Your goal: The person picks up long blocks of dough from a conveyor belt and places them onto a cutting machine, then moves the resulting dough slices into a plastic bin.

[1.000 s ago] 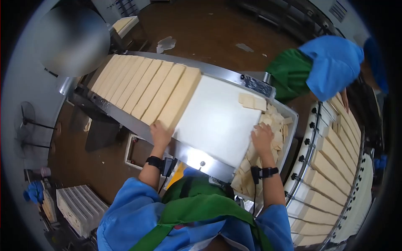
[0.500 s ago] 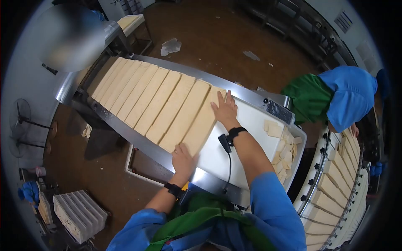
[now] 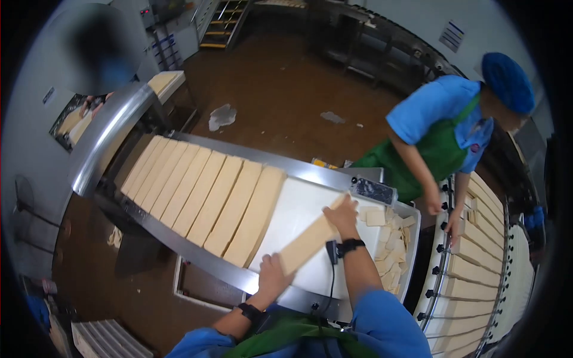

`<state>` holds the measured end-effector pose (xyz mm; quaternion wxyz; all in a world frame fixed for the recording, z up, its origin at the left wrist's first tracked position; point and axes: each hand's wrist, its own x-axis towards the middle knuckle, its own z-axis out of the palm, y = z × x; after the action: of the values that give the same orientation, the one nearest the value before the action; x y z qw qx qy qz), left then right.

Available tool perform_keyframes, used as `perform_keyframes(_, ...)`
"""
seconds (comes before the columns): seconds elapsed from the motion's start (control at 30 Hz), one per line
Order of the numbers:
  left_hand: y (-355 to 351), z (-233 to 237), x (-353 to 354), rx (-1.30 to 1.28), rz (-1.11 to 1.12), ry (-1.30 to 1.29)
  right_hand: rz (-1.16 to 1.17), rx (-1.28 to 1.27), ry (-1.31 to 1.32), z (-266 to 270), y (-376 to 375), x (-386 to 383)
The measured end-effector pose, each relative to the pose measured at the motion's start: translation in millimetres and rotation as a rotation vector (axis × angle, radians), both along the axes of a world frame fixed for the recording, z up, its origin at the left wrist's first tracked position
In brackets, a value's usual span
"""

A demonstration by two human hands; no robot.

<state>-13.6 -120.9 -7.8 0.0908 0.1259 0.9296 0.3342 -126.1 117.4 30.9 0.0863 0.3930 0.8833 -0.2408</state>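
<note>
A long dough slab (image 3: pixel 314 238), pale and flat-sided, lies slanted over the white conveyor belt (image 3: pixel 268 238), held by its two ends. My left hand (image 3: pixel 273 275) grips the near end, close to the metal edge rail. Around the far end, my right hand (image 3: pixel 342 215) is closed, with a wristband and cable behind it. To the left, several matching dough slabs (image 3: pixel 206 197) lie side by side across the belt. Bare white belt shows between them and the held slab.
A white bin (image 3: pixel 413 256) of thin dough scraps (image 3: pixel 391 250) sits at the belt's right end. Beyond it, a co-worker (image 3: pixel 441 131) reaches over a curved conveyor (image 3: pixel 471 268) carrying more slabs. A metal roller housing (image 3: pixel 113 137) stands at the left.
The end slab has left the row and moved right with both hands, turning more slanted. The camera view has shifted; the co-worker now faces the curved conveyor with arms extended.
</note>
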Motion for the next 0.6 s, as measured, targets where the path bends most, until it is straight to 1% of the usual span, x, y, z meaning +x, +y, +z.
perform_keyframes(0.07,9,-6,5,0.213,-0.154,-0.1,-0.007,0.149,0.053,-38,55,35)
perform_keyframes(0.17,39,15,12,0.059,-0.341,-0.268,-0.249,0.044,0.053,3,76,88)
perform_keyframes(0.27,67,5,22,-0.008,-0.388,-0.144,-0.434,0.0,0.248,-5,94,146)
perform_keyframes(0.3,74,1,26,0.032,-0.408,-0.099,-0.476,0.002,0.357,-5,99,171)
perform_keyframes(0.33,83,18,31,0.047,-0.423,-0.142,-0.528,0.013,0.466,-4,103,195)
perform_keyframes(0.37,94,20,38,0.1,-0.461,-0.057,-0.587,0.035,0.572,-3,111,222)
perform_keyframes(0.4,104,22,48,0.161,-0.503,0.017,-0.6,0.171,0.615,-9,121,253)
perform_keyframes(0.43,118,30,57,0.217,-0.571,0.012,-0.613,0.309,0.642,-12,129,286)
perform_keyframes(0.47,134,40,66,0.27,-0.637,0.001,-0.71,0.344,0.661,-2,134,318)
perform_keyframes(0.5,149,44,78,0.3,-0.718,0.042,-0.805,0.383,0.678,19,138,349)
perform_keyframes(0.53,167,54,92,0.357,-0.796,0.101,-0.936,0.275,0.716,56,132,378)
perform_keyframes(0.57,183,67,109,0.392,-0.892,0.172,-0.959,0.359,0.72,49,144,419)
perform_keyframes(0.6,199,80,127,0.436,-0.977,0.244,-1.056,0.371,0.677,55,152,459)
